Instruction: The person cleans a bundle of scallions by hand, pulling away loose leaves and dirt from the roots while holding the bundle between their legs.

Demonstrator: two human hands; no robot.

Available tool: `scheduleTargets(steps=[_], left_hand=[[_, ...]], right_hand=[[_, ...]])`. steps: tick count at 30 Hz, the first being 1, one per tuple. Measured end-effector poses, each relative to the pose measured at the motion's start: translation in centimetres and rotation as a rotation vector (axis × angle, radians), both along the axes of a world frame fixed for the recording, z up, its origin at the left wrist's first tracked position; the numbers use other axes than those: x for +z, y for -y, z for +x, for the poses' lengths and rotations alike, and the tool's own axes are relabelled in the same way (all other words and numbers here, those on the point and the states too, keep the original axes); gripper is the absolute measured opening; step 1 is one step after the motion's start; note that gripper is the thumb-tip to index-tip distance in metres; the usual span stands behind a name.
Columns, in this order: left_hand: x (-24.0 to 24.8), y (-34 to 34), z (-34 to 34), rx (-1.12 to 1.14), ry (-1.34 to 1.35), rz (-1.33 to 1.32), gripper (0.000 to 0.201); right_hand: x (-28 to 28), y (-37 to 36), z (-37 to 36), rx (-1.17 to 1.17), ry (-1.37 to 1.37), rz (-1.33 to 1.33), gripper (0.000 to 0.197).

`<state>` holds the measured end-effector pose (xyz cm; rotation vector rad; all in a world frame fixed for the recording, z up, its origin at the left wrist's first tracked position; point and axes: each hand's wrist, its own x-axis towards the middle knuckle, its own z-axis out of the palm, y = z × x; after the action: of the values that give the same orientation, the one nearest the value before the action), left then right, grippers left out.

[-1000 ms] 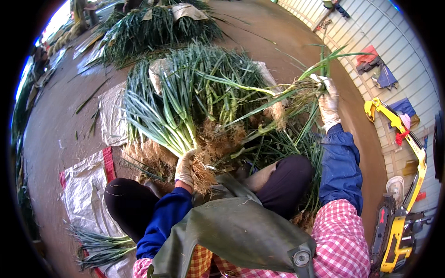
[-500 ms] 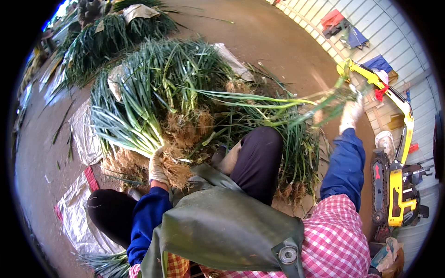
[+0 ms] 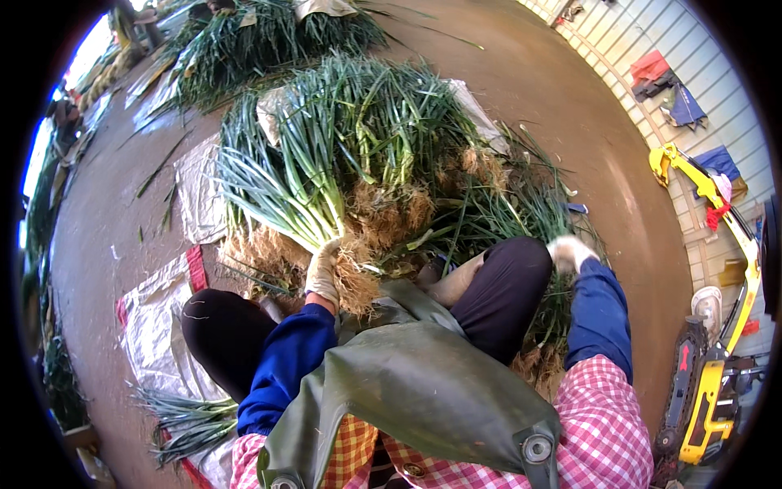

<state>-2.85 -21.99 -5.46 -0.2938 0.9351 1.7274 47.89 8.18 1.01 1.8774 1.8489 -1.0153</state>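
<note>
My left hand [image 3: 323, 273], in a pale work glove, is closed around the base of a bunch of green onions [image 3: 314, 208]. Its stringy roots hang out beside the glove, and its leaves fan up and to the left. Behind it lies a large heap of green onions [image 3: 383, 122] with brown, soil-clad roots. By my right knee, my gloved right hand [image 3: 570, 253] hovers at the edge of a loose pile of green onions [image 3: 525, 208]. Motion blurs this hand, so its fingers and anything in them cannot be made out.
Pale sacks [image 3: 159, 318] lie at my left, with a small bunch of green onions [image 3: 191, 420] on one. Another onion heap [image 3: 269, 49] stands farther back. At right, a yellow toy-like excavator [image 3: 705, 399] stands by the white wall [image 3: 692, 57]. A green apron [image 3: 432, 383] covers my lap.
My right hand has come back from the far right to beside my knee. The long leafy stalks that it held out there no longer show in it. My left hand keeps its bunch; the view has shifted.
</note>
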Motion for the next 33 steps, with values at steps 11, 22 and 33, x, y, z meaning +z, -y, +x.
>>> scheduleTargets(steps=[11, 22, 33], left_hand=[[0.6, 1.4, -0.1, -0.003, 0.047, -0.021, 0.020], [-1.2, 1.7, -0.7, 0.171, 0.011, -0.026, 0.021], [2.9, 3.5, -1.2, -0.062, 0.095, 0.200, 0.031]], right_hand=[[2.8, 12.3, -42.1, 0.407, -0.582, -0.412, 0.043], [-8.7, 19.2, -47.6, 0.287, -0.442, 0.406, 0.030], [-6.2, 6.1, -47.0, 0.216, -0.698, 1.107, 0.020]])
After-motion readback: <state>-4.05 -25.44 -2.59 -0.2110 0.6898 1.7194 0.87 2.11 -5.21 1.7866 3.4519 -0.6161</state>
